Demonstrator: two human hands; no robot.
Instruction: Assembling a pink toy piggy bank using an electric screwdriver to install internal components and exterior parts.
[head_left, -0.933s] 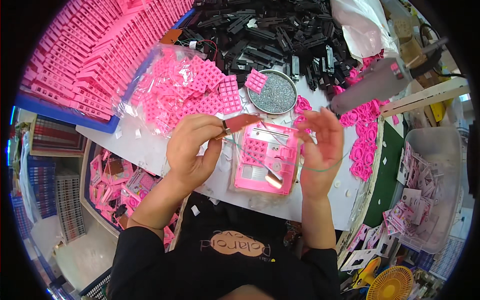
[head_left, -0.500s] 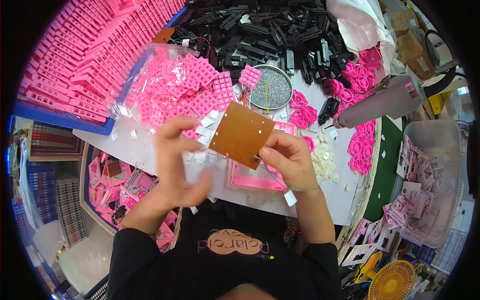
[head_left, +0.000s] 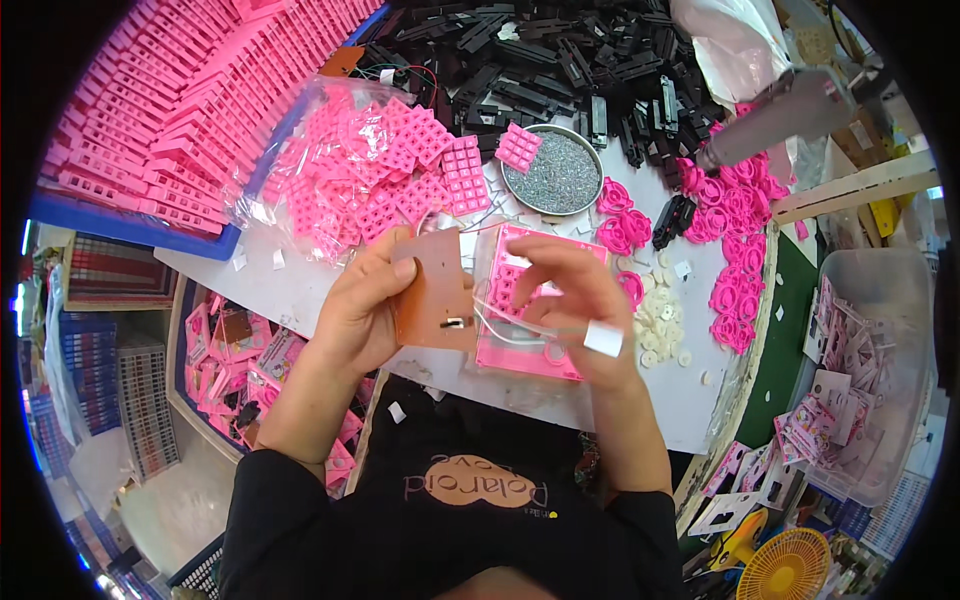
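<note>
My left hand [head_left: 365, 305] grips a brown circuit board [head_left: 432, 290] by its left edge, held upright over the white table. My right hand [head_left: 575, 300] hovers with curled fingers over a pink plastic housing [head_left: 520, 340] that lies on the table, its fingertips at thin white wires [head_left: 500, 318] running from the board. A piece of white tape [head_left: 603, 338] wraps one right finger. The right hand covers much of the housing.
A clear bag of pink keypad pieces [head_left: 380, 170] lies behind the hands. A round metal dish of small screws [head_left: 565, 170], pink rings [head_left: 740, 240], black parts [head_left: 560, 60], white discs [head_left: 660, 320] and stacked pink housings [head_left: 150, 110] surround them. A clear bin [head_left: 880, 300] stands right.
The brown board has passed from my right hand to my left and swung left. My right hand has come down over the pink housing.
</note>
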